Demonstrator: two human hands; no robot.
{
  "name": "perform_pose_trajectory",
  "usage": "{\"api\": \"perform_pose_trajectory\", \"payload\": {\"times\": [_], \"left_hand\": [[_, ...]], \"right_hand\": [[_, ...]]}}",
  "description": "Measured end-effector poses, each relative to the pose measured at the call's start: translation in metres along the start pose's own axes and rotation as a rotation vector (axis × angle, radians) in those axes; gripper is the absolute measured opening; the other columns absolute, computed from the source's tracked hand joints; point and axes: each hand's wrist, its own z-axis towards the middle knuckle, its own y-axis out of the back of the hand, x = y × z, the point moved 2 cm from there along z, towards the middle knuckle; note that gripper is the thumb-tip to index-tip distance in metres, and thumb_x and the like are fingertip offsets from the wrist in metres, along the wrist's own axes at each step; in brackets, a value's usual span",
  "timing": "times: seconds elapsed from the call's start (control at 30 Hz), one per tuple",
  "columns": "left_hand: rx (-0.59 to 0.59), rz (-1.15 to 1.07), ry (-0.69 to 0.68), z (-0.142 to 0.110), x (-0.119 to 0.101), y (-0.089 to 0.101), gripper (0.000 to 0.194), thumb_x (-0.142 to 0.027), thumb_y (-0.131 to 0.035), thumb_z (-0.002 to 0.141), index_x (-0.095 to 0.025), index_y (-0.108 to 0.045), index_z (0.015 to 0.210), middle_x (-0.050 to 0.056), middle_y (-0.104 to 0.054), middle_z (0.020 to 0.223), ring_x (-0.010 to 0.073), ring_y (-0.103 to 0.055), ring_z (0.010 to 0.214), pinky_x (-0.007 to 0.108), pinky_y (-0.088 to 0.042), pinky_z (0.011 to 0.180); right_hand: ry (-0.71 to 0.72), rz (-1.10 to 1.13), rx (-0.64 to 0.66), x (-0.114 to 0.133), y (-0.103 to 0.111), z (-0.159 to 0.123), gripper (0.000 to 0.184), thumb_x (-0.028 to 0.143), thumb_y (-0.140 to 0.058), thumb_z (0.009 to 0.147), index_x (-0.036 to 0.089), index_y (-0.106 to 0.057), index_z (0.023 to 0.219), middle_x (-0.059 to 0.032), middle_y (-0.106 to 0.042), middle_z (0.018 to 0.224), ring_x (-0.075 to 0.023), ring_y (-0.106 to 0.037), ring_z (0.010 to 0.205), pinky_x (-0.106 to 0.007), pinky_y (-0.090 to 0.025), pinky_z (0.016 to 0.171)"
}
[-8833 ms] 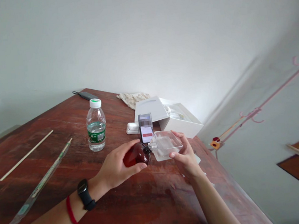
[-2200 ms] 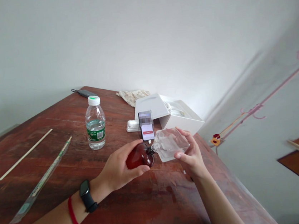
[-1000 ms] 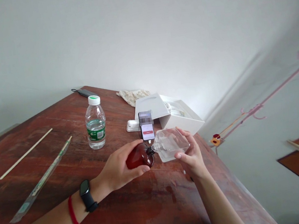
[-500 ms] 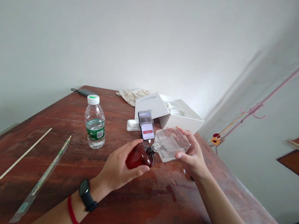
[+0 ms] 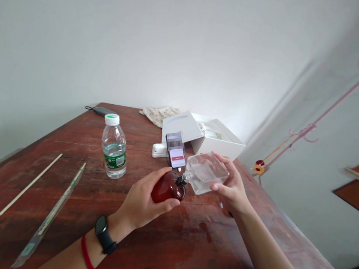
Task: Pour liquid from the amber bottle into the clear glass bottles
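- My left hand (image 5: 141,203) is curled shut around a red bottle (image 5: 168,187). My fingers wrap over the top and my thumb is under it.
- My right hand (image 5: 233,191) is half closed and holds a clear bottle (image 5: 206,173) by its flat sides. The bottle is square and made of glass.
- The two bottles are tipped toward each other between my hands, and their thin necks meet, with a small black neck on the red one. I can't tell if anything is going from one to the other.
- Since a moment ago, my hands have hardly moved at all.
- A table (image 5: 179,249) of dark red wood is under my hands, and neither bottle sits on it.
- Past my left hand stands a water bottle (image 5: 114,148) with a white cap.
- A phone (image 5: 177,157) is just past the place where the two necks meet.
- A white box (image 5: 219,140) with its lid up is past my right hand.
- Two long thin sticks lie far off to the left of my left hand. One stick (image 5: 49,214) is in a clear wrapper.
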Motion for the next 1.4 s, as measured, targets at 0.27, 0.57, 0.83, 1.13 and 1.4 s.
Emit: {"api": "perform_pose_trajectory", "payload": {"times": [0.27, 0.57, 0.83, 1.13, 1.4], "left_hand": [[-0.002, -0.004, 0.006, -0.0005, 0.001, -0.0002, 0.08, -0.073, -0.071, 0.09, -0.022, -0.055, 0.15, 0.013, -0.07, 0.145, 0.034, -0.069, 0.13, 0.05, -0.053, 0.114], [-0.001, -0.002, -0.003, -0.0005, 0.0011, 0.0002, 0.08, -0.072, -0.071, 0.09, -0.023, -0.056, 0.151, 0.012, -0.07, 0.145, 0.0339, -0.069, 0.13, 0.05, -0.054, 0.114], [-0.003, -0.001, 0.003, -0.0005, 0.0, -0.0004, 0.079, -0.072, -0.072, 0.089, -0.024, -0.056, 0.15, 0.012, -0.071, 0.144, 0.0341, -0.07, 0.129, 0.05, -0.054, 0.113], [0.0, 0.002, 0.003, -0.0009, 0.0006, 0.0003, 0.08, -0.073, -0.072, 0.089, -0.024, -0.056, 0.151, 0.012, -0.07, 0.145, 0.0342, -0.069, 0.13, 0.05, -0.053, 0.115], [0.007, -0.003, 0.012, -0.0003, -0.0002, 0.0003, 0.079, -0.071, -0.072, 0.09, -0.023, -0.055, 0.151, 0.013, -0.07, 0.145, 0.0341, -0.069, 0.131, 0.051, -0.053, 0.115]], "right_hand": [[0.01, 0.034, 0.019, -0.0012, 0.0003, -0.0006, 0.076, 0.039, -0.102, 0.067, 0.035, -0.069, 0.135, -0.0074, -0.077, 0.137, -0.033, -0.069, 0.133, -0.048, -0.054, 0.112], [0.0, 0.03, 0.004, -0.0012, 0.0005, -0.0007, 0.077, 0.041, -0.102, 0.066, 0.033, -0.068, 0.135, -0.009, -0.077, 0.137, -0.0343, -0.068, 0.134, -0.051, -0.053, 0.113], [-0.012, 0.017, 0.004, -0.0012, 0.001, -0.002, 0.078, 0.043, -0.102, 0.066, 0.033, -0.068, 0.136, -0.0093, -0.076, 0.138, -0.0351, -0.069, 0.132, -0.053, -0.054, 0.112], [-0.006, 0.018, -0.006, 0.0006, -0.0003, -0.0009, 0.078, 0.043, -0.102, 0.064, 0.032, -0.069, 0.134, -0.0097, -0.076, 0.137, -0.0356, -0.069, 0.132, -0.053, -0.055, 0.111], [-0.007, -0.004, -0.009, 0.002, -0.0008, -0.0008, 0.078, 0.044, -0.102, 0.065, 0.033, -0.069, 0.134, -0.0093, -0.077, 0.136, -0.036, -0.068, 0.133, -0.055, -0.054, 0.112]]}}
